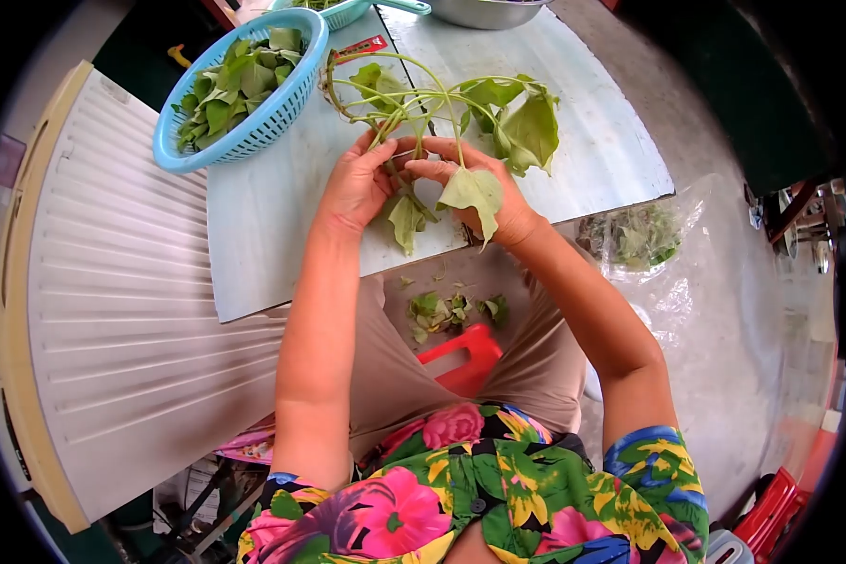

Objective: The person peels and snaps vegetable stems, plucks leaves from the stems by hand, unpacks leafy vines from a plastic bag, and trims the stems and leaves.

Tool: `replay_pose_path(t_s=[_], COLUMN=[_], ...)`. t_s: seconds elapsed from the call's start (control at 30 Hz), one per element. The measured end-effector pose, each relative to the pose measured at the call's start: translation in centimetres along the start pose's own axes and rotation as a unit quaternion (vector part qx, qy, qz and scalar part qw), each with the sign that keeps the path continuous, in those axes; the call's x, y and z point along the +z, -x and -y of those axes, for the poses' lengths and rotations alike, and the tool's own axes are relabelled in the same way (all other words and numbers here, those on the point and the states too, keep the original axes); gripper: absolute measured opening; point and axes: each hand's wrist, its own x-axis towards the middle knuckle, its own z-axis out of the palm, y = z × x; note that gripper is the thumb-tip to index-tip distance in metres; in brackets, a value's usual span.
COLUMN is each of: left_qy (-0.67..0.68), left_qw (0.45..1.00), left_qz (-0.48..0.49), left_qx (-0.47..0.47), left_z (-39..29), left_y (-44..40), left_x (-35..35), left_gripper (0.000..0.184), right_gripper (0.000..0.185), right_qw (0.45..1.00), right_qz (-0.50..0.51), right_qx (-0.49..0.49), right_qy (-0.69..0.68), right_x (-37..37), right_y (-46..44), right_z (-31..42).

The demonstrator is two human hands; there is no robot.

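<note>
A bunch of long green stems with broad leaves (528, 130) is held up over the near part of the pale table. My left hand (355, 186) pinches the stems between thumb and fingers. From the other side my right hand (498, 193) curls its fingers round the same stems, partly behind a hanging pale leaf (474, 192). Both hands are close together, their fingertips nearly meeting. To the left of the bunch, a blue plastic basket (313, 58) holds many picked green leaves (240, 86).
The pale table (282, 226) has a small red label (360, 48). A metal bowl (475, 11) and green strainer (348, 11) stand at its far edge. Leaf scraps (442, 312) and a red stool (468, 362) are below. A clear bag of greens (641, 237) lies right.
</note>
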Motion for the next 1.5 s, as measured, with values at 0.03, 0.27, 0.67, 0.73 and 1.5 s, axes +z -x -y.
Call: replay_pose_path(t_s=[0.03,0.27,0.67,0.73,1.5], left_qy=[0.001,0.065,0.199,0.227,0.117], left_qw=[1.000,0.997,0.976,0.968,0.993], left_qz=[-0.003,0.035,0.089,0.100,0.015], left_qx=[0.004,0.011,-0.022,-0.035,-0.016], left_z=[-0.1,0.2,0.1,0.0,0.2], left_y=[0.2,0.0,-0.5,-0.3,-2.1], left_x=[0.4,-0.4,-2.5,-1.9,1.6], left_gripper=[0.027,0.029,0.026,0.028,0.026], right_gripper=[0.031,0.032,0.019,0.019,0.022], right_qw=[0.998,0.964,0.973,0.972,0.941], right_qz=[-0.005,-0.038,-0.222,-0.232,-0.326], right_qx=[-0.029,-0.124,0.004,0.026,0.085], right_qy=[0.047,0.231,0.065,0.011,-0.035], right_x=[-0.1,-0.1,-1.6,-1.9,-2.2], right_y=[0.1,-0.3,1.2,1.6,1.5], right_z=[-0.6,-0.9,-0.6,-1.1,-1.9])
